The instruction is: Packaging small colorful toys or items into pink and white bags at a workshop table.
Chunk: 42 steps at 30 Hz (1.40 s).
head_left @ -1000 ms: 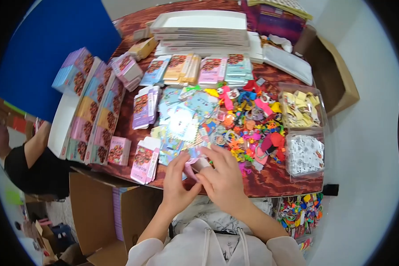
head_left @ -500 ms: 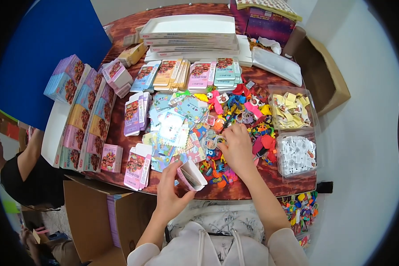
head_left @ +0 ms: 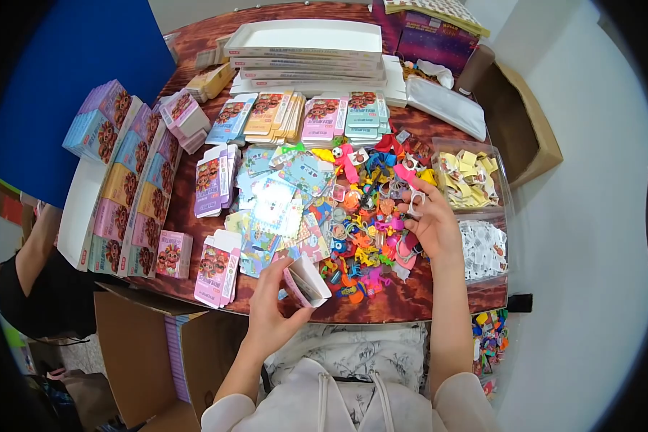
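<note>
The step in hand looks like picking small toys with one hand while the other steadies a box; the left hand (head_left: 272,299) clasps an upright, tilted pink box (head_left: 312,272), thumb on the near side and fingers along the left side, its mouth open toward the upper right; something flat shows inside, too shadowed to name. The right hand (head_left: 441,229) hangs over the right side of the toy pile (head_left: 378,241), thumb and fingers seemingly pinching a pale ring (head_left: 415,202); the ring lies at the fingertips, well apart from the box, with the toy pile between; a dark loop (head_left: 408,250) shows below the thumb, and whether it is held I cannot tell. The next move seems to call for a light pinch, so that the ring does not slip, and a steady box with its mouth clear; patterned cards (head_left: 273,209) lie just beyond the box.
</note>
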Available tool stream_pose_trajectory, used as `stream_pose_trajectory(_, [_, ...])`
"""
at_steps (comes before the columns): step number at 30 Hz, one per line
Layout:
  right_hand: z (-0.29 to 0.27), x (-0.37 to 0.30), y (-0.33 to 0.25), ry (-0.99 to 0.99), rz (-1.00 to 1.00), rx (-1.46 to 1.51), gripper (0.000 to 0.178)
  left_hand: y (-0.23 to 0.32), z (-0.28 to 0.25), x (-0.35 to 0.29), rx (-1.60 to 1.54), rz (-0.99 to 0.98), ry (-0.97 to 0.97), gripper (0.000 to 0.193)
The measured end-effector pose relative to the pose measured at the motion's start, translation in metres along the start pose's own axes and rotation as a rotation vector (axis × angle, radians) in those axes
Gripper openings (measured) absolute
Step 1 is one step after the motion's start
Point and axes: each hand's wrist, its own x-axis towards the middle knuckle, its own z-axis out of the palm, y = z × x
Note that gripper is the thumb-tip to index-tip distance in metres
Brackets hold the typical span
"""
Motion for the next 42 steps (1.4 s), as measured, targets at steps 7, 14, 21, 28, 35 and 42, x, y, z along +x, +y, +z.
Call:
stream_pose_trajectory(7, [-0.003, 0.048, 0.032, 0.238, -0.704, -1.231, 0.013, 0.014, 0.013, 0.01, 0.116, 0.029, -0.073, 0.082])
stream_pose_trajectory(14, [0.02, 0.033, 0.037, 0.069, -0.561, -1.497, 0.007, 0.017, 0.011, 0.014, 0.154, 0.03, -0.094, 0.083])
stream_pose_trajectory(21, [0.048, -0.009, 0.05, -0.16, -0.581, -1.65, 0.011, 0.009, 0.004, 0.01, 0.06, -0.043, -0.064, 0.078])
stream_pose_trajectory(28, [0.037, -0.002, 0.065, -0.303, -0.701, -1.693, 0.016, 0.01, 0.004, 0.01, 0.102, -0.001, -0.074, 0.079])
stream_pose_trajectory(35, [0.025, -0.008, 0.034, -0.24, -0.363, -1.026, 0.008, 0.012, -0.001, 0.006, 0.073, -0.021, -0.042, 0.077])
stream_pose_trajectory(42, [0.031, -0.021, 0.002, -0.133, -0.229, -0.811, 0.007, 0.022, 0.004, 0.009, 0.143, -0.044, -0.104, 0.074])
